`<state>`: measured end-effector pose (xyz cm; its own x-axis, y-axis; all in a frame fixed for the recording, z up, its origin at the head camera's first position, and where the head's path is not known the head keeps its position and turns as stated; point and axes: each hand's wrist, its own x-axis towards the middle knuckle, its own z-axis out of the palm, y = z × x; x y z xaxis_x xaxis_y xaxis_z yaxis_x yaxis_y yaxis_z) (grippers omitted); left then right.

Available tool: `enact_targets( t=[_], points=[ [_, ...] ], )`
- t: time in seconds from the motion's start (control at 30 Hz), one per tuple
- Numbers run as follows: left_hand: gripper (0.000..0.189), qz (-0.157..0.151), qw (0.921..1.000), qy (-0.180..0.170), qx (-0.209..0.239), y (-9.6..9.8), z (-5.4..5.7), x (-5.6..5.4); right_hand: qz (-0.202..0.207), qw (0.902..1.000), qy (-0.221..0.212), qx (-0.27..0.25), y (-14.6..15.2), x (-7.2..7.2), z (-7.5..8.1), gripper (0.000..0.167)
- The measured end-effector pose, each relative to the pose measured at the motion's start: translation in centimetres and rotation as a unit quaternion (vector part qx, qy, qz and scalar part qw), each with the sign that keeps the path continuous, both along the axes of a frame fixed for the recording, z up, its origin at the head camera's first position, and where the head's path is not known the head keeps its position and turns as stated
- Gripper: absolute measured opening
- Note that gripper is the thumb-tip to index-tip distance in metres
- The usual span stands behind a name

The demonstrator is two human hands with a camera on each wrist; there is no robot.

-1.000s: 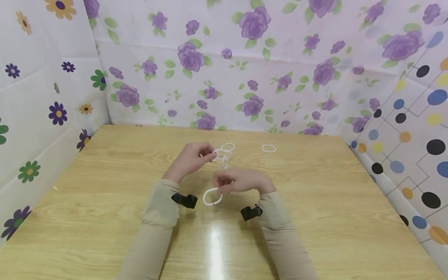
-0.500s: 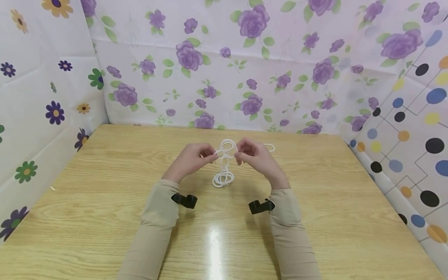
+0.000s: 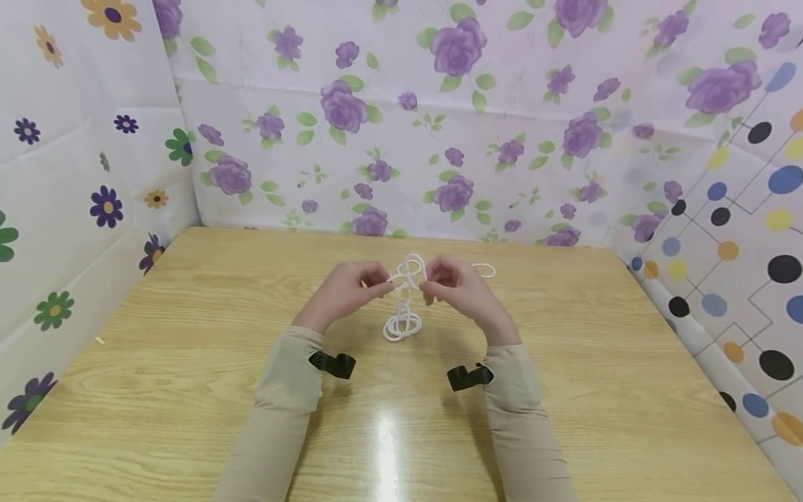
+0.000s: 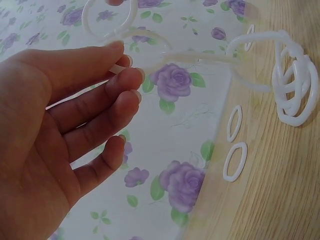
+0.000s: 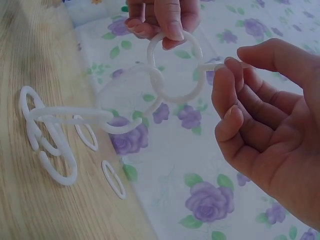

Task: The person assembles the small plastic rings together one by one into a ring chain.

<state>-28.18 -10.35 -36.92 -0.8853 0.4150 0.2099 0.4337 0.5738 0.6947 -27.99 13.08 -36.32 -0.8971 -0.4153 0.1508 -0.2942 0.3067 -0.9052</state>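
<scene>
In the head view my left hand (image 3: 351, 289) pinches the top link of a chain of white plastic links (image 3: 402, 325), which runs down to a small pile on the table. The right wrist view shows this held link (image 5: 176, 99) as an upright oval, threaded through the link below. Facing it, my right hand (image 3: 464, 293) pinches another white link (image 3: 418, 259) between thumb and fingers. From the right wrist this second link (image 5: 214, 66) appears edge-on, its end right at the oval's side. The remaining fingers of both hands are bent.
A loose white link (image 3: 484, 270) lies on the wooden table (image 3: 596, 390) behind my right hand. Another loose link (image 4: 235, 161) shows in the left wrist view. Flowered cloth (image 3: 345, 174) hangs behind the table, and a small whitish bit (image 3: 100, 340) lies at the left edge.
From low in front of the chain, my right hand has moved up and away to beside my left hand, bringing its link against the top link. My left hand has stayed nearly still.
</scene>
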Motion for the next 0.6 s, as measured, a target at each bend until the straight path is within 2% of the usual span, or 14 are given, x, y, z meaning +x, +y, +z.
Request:
enact_targets(
  t=[0.33, 0.6],
  points=[
    [0.012, -0.003, 1.0000, -0.006, 0.001, 0.10, 0.23, -0.23, 0.034, 0.9993, 0.005, 0.018, -0.26, -0.10, 0.24, 0.007],
    [0.010, -0.029, 0.9996, 0.000, 0.000, 0.22, -0.22, 0.06, 0.042, 0.9986, -0.006, 0.031, -0.16, -0.05, -0.48, 0.008]
  ],
)
